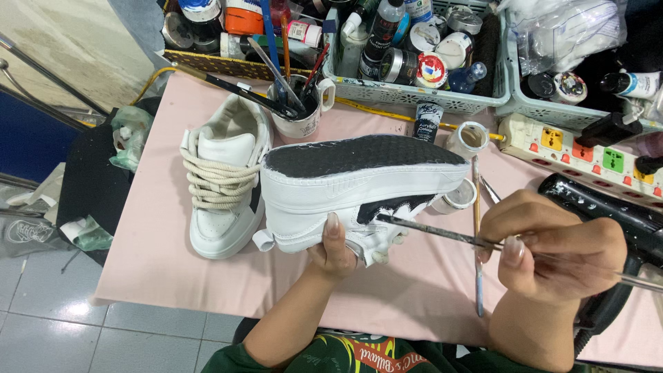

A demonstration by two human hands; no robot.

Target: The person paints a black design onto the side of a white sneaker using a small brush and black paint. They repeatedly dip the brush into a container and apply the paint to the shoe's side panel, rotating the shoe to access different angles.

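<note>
My left hand (336, 249) grips a white sneaker (324, 200) from below, tipped on its side so its black sole (359, 155) faces up. A black painted patch (400, 205) shows on the shoe's side panel. My right hand (552, 252) pinches a thin paintbrush (435, 231), whose dark tip touches that black patch. The matching white sneaker (224, 179) with thick cream laces stands upright on the pink table (152, 242) to the left.
A mug of brushes (300, 110) stands behind the shoes. Baskets of paint bottles and jars (414, 48) line the back. Two small open paint pots (469, 138), a loose brush (476, 262), a power strip (580, 148) and a black hair dryer (621, 221) lie on the right.
</note>
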